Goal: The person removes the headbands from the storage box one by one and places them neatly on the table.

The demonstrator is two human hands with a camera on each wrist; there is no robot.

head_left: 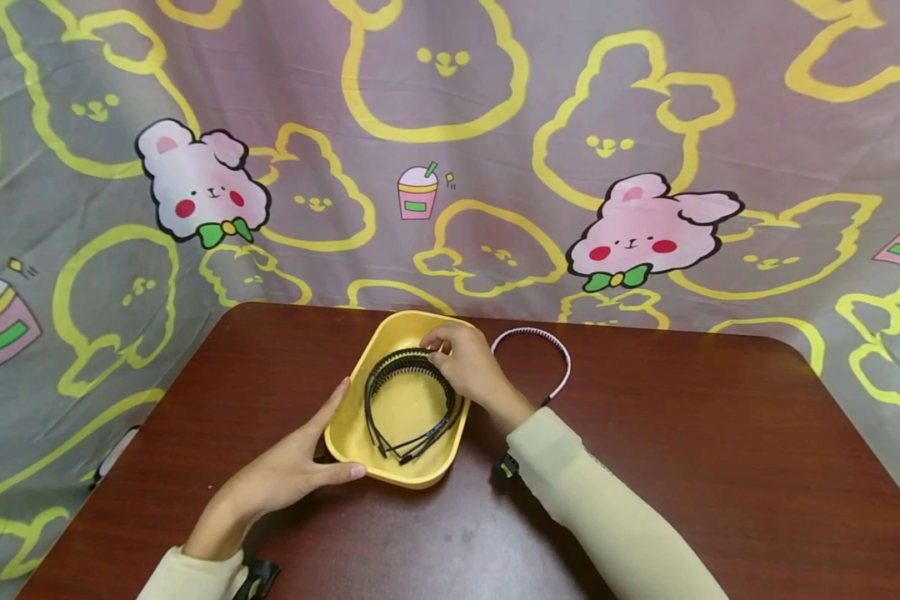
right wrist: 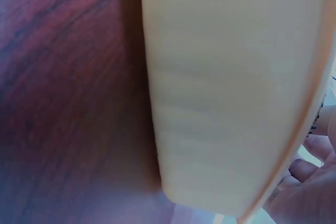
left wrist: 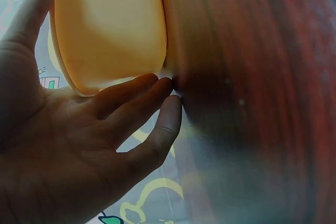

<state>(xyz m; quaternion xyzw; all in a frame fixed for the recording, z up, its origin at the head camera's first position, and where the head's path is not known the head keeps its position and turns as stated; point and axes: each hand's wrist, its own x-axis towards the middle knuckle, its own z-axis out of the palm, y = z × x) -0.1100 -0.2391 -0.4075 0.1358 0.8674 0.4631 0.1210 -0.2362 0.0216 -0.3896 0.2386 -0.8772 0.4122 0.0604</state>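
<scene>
A yellow plastic bin [head_left: 335, 433] stands on the table, with several black toothed headbands [head_left: 369, 417] lying together inside it. My right hand [head_left: 461, 360] reaches over its right rim and pinches the upper part of a headband between thumb and fingers. At the lower left corner, my left hand [head_left: 285, 471] rests against the bin with spread fingers, the index along the left side and the thumb at the near rim. In the left wrist view, the other fingers [left wrist: 169, 116] lie by the bin's lower edge. The right wrist view mostly shows the bin's outer wall [right wrist: 231, 93].
A pale pink-and-black headband [head_left: 566, 354] lies on the dark brown table [head_left: 682, 450], right of the bin and partly behind the right forearm. A grey curtain [head_left: 480, 275] with yellow rabbit outlines hangs behind the table.
</scene>
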